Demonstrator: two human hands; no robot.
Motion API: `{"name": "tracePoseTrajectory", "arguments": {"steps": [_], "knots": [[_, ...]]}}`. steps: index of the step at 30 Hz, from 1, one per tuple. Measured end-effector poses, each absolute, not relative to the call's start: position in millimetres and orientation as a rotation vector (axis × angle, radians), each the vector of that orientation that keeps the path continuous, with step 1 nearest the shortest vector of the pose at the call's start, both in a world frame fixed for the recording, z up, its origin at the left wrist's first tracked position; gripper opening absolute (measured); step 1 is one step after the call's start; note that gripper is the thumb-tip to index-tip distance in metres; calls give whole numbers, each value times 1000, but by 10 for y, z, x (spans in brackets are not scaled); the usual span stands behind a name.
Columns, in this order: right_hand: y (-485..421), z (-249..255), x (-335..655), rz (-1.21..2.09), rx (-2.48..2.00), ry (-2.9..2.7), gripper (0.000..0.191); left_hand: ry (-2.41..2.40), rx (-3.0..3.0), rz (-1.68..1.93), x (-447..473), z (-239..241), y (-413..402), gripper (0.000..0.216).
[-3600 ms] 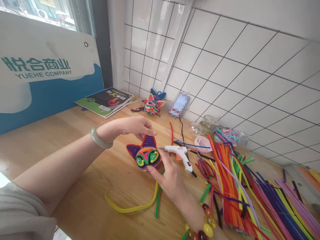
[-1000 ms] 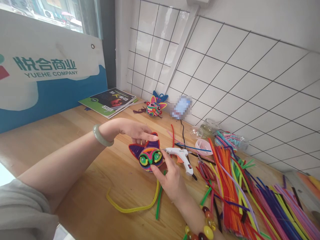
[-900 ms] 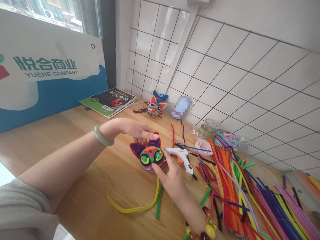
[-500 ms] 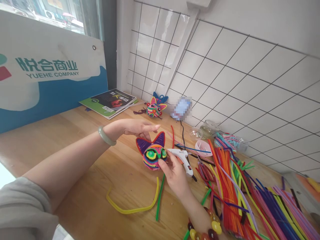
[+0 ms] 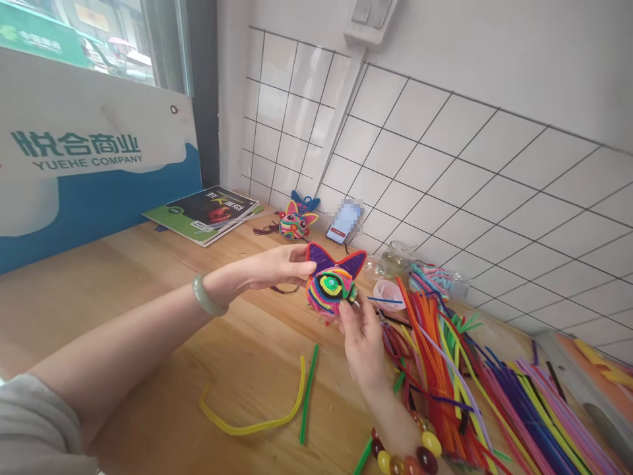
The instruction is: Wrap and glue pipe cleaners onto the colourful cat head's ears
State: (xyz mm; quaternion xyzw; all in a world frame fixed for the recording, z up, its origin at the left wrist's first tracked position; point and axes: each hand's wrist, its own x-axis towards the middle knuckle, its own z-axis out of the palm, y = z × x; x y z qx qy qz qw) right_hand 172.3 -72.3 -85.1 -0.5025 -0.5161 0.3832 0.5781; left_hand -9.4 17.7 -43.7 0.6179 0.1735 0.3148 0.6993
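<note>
Both hands are on a round cat-head ornament (image 5: 330,290) made of colourful pipe cleaners, with purple ears edged in red and a green-yellow eye. My left hand (image 5: 277,267) has its thumb against the ear on the left, its other fingers partly hidden behind. My right hand (image 5: 364,340) pinches the lower right side, covering part of the face. The ornament is raised over the wooden table (image 5: 163,316) and turned so one eye shows fully. Below it lie a curved yellow pipe cleaner (image 5: 252,429) and a straight green pipe cleaner (image 5: 308,396).
A second cat-head ornament (image 5: 294,224) and a phone (image 5: 343,221) stand by the gridded wall. Magazines (image 5: 205,214) lie at back left, beside a sign board (image 5: 99,198). At right are a pink bowl (image 5: 388,295), red-handled scissors (image 5: 395,342) and bundles of pipe cleaners (image 5: 438,363).
My left hand, hovering behind the ornament before, now grips its left ear. The ornament has moved right and up and turned sideways. The white glue gun is now hidden behind it and my right hand.
</note>
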Motion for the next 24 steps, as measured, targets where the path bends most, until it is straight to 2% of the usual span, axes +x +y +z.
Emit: {"name": "tracePoseTrajectory", "arguments": {"steps": [8, 19, 24], "knots": [[-773, -644, 1773, 614, -1131, -1315, 53, 249, 1419, 857, 188, -551, 64, 53], [-828, -638, 1829, 455, -1134, -1438, 55, 294, 1436, 887, 186, -560, 42, 56], [-846, -624, 1821, 446, -1143, -1425, 55, 269, 1454, 891, 181, -523, 10, 50]]}}
